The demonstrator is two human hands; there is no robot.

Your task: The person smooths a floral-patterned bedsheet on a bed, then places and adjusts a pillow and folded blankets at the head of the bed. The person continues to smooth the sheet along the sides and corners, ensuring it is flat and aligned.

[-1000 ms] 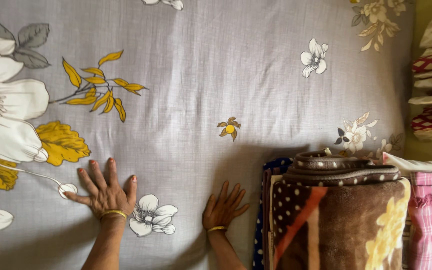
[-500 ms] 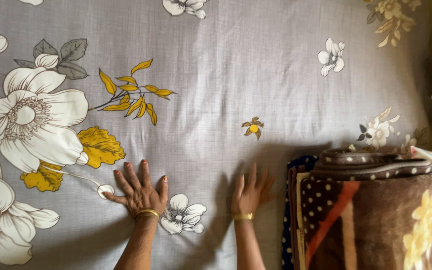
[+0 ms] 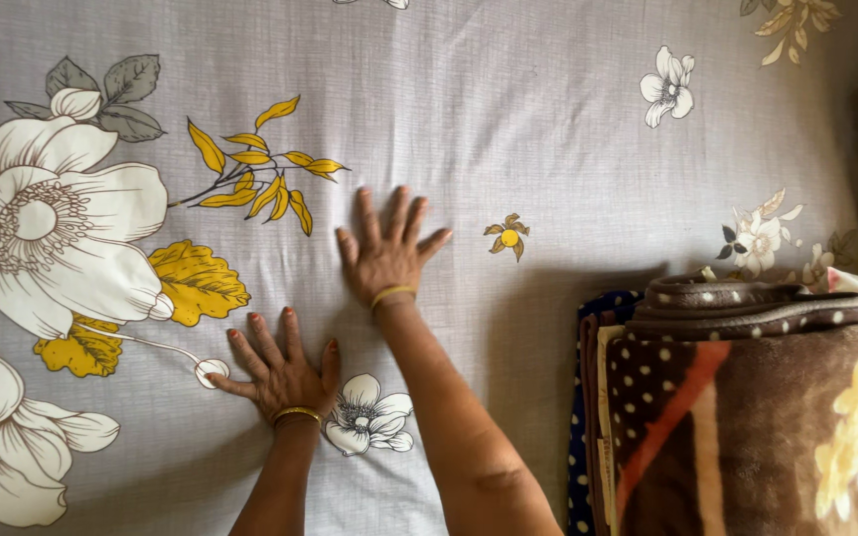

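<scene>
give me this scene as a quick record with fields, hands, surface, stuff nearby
left hand: left hand flat, fingers spread, palm down on the sheet, holding nothing
right hand: right hand flat, fingers spread, farther up the sheet than the left, holding nothing
wrists: a yellow bangle on each
surface: grey bedsheet printed with white flowers and yellow leaves
nearest print: small white flower just right of the left wrist
at right: stack of folded blankets, brown with pale dots on top, lying on the sheet
contact: hands apart, neither touches the stack
</scene>
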